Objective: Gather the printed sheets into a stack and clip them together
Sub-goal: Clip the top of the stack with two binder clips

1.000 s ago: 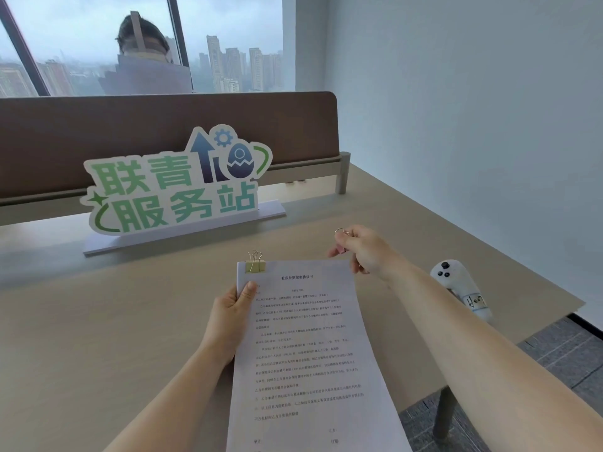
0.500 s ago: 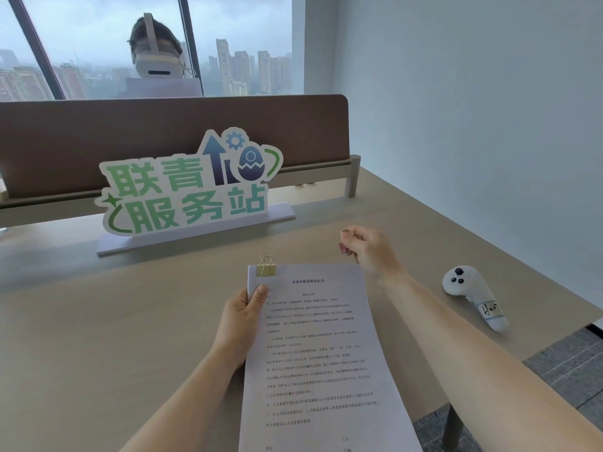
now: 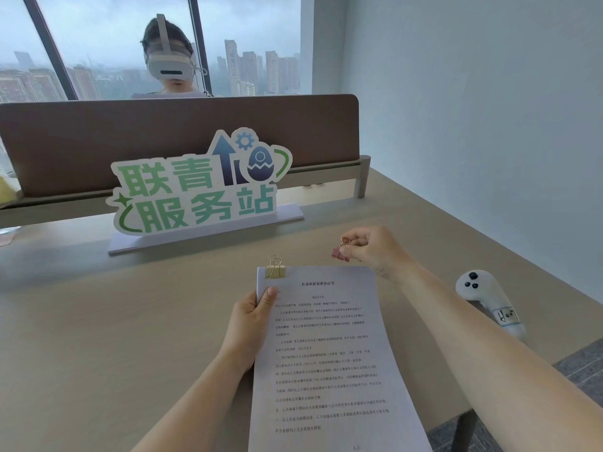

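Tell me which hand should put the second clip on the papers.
The right hand. It already pinches the pink clip just above the free top right corner of the papers. The left hand holds their left edge, below the gold clip.

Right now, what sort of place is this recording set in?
Most likely an office: a desk with a brown divider panel, a standing service-station sign, and a high-rise window looking over city towers.
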`<state>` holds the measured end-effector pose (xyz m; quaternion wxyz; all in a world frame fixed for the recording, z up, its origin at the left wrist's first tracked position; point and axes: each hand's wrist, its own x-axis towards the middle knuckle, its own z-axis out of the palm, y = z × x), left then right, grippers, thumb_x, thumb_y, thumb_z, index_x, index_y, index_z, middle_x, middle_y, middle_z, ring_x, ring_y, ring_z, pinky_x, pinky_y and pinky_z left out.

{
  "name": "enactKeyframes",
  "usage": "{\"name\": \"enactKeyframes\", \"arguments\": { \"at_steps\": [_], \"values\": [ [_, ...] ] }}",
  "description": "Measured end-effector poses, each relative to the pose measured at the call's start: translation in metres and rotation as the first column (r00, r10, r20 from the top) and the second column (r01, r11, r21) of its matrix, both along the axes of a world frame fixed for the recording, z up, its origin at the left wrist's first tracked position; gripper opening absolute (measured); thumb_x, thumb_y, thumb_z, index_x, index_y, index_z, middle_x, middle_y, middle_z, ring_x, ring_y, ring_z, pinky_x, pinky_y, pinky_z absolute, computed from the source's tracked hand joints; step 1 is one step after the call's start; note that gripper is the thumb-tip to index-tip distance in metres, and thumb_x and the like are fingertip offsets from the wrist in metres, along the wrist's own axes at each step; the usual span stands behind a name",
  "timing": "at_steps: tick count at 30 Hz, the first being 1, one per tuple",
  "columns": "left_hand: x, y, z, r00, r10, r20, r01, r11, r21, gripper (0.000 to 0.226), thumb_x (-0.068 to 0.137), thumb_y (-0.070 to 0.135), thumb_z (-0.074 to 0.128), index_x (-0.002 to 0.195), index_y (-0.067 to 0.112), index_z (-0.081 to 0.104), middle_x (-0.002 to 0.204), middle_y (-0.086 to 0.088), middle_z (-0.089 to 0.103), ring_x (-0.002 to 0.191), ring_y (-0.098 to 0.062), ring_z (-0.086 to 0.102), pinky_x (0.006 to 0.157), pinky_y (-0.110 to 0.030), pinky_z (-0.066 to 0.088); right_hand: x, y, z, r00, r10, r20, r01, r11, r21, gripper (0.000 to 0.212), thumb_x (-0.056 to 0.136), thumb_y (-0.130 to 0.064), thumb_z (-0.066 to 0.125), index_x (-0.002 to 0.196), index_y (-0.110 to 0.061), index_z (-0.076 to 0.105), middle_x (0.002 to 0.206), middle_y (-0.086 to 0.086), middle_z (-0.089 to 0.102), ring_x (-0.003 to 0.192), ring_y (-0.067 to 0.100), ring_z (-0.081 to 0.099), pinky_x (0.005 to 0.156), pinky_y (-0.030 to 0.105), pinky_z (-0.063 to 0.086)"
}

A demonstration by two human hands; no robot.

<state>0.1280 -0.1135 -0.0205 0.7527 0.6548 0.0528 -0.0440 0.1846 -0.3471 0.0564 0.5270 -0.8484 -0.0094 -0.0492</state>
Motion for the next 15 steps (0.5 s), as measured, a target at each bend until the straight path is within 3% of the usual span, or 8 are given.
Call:
{"name": "enactKeyframes", "arguments": {
  "at_steps": [4,9,15],
  "values": [
    [0.001,0.000,0.000,1.000,0.002,-0.002,-0.002,1.000,-0.013,0.019,0.098,0.022,0.054,0.097,0.009,0.066,0.080,-0.007,0.077,0.068,-0.021,0.074,0.058,-0.032,0.060,0.000,-0.003,0.001,0.996,0.088,0.025,-0.086,0.994,-0.063,0.018,0.085,0.002,0.071,0.102,0.006,0.070,0.083,0.021,0.070,0.073,0.013,0.059,0.069,0.003,0.044],
    [0.000,0.001,0.000,1.000,0.000,0.009,0.000,1.000,0.000,0.019,0.098,0.023,0.054,0.095,0.010,0.067,0.081,-0.008,0.077,0.070,-0.022,0.074,0.061,-0.035,0.060,0.002,-0.005,0.003,0.982,0.186,0.017,-0.185,0.982,-0.037,0.019,0.084,0.006,0.070,0.101,0.000,0.073,0.080,0.009,0.069,0.064,0.002,0.063,0.072,0.009,0.052],
    [0.000,0.001,-0.001,1.000,0.001,0.025,-0.001,1.000,0.014,0.020,0.098,0.023,0.054,0.095,0.010,0.070,0.086,-0.010,0.077,0.075,-0.025,0.074,0.066,-0.038,0.061,0.011,-0.008,0.002,0.979,0.204,-0.024,-0.205,0.978,-0.036,0.019,0.083,0.006,0.071,0.101,0.002,0.072,0.076,0.004,0.072,0.064,0.006,0.065,0.071,0.021,0.052]
  ]
}}
